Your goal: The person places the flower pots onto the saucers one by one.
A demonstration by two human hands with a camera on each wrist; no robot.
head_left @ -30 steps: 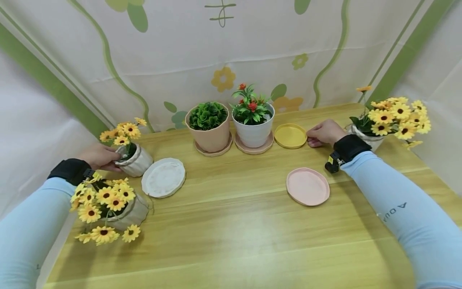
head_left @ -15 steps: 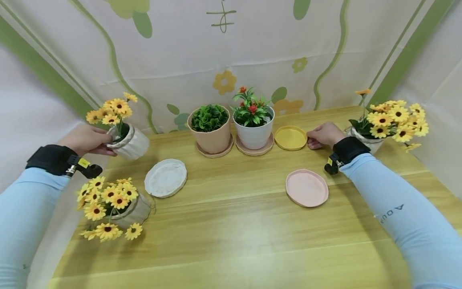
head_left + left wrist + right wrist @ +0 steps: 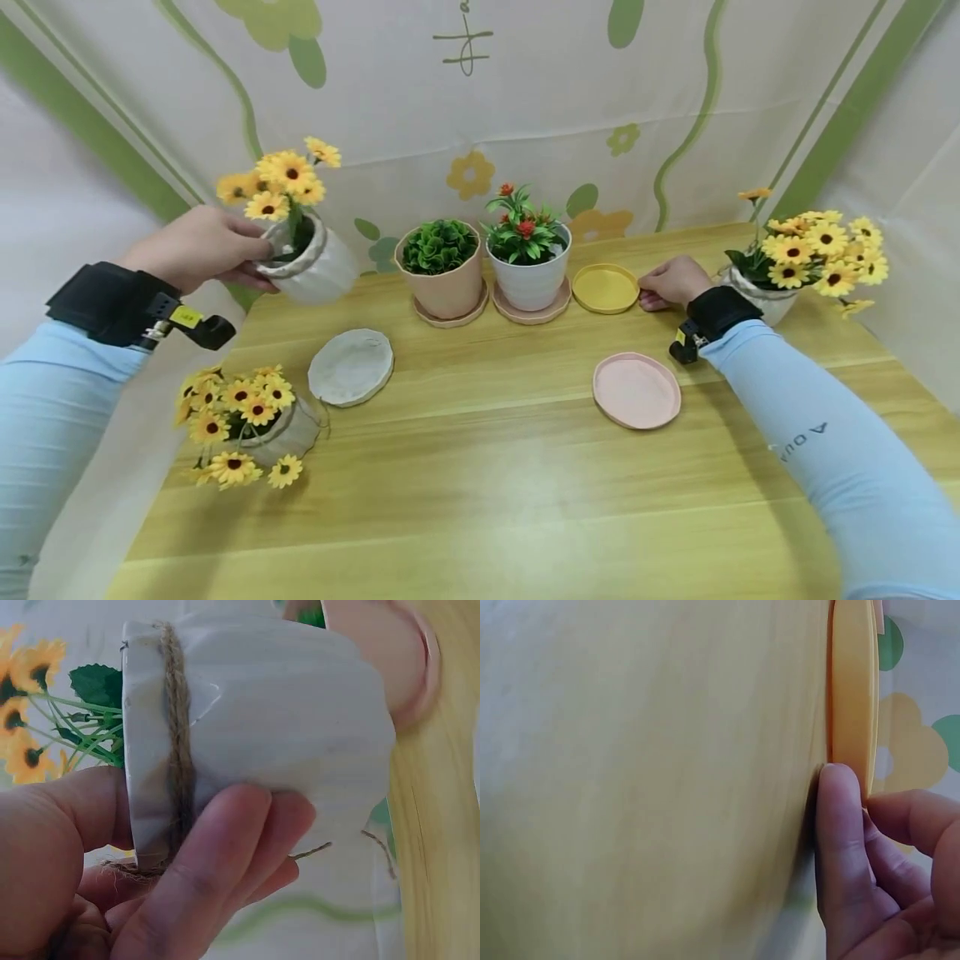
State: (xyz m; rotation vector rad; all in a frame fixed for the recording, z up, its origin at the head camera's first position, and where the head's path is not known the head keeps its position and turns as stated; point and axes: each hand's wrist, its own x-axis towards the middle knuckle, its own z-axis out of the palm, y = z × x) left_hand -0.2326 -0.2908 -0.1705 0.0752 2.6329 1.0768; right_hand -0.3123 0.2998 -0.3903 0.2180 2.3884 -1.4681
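My left hand (image 3: 201,247) grips a white flowerpot (image 3: 318,265) of yellow daisies (image 3: 288,175) by its rim and holds it tilted above the table. In the left wrist view, twine (image 3: 178,727) circles the pot below its rim, with fingers outside and thumb at the opening. At the back right, my right hand (image 3: 677,282) pinches the edge of a yellow saucer (image 3: 604,288) lying on the table. The right wrist view shows thumb and fingertips at the saucer's rim (image 3: 853,690). A white saucer (image 3: 350,367) lies below and right of the raised pot.
A peach pot (image 3: 447,290) and a white ribbed pot (image 3: 531,283) stand on pink saucers at the back. Another daisy pot (image 3: 288,433) leans at the left. A pink saucer (image 3: 637,391) lies at right, and a daisy pot (image 3: 765,298) stands beyond the right wrist.
The left hand has lifted the daisy flowerpot off the table, first up and left, then up and to the right. The right hand and the yellow saucer have stayed put.
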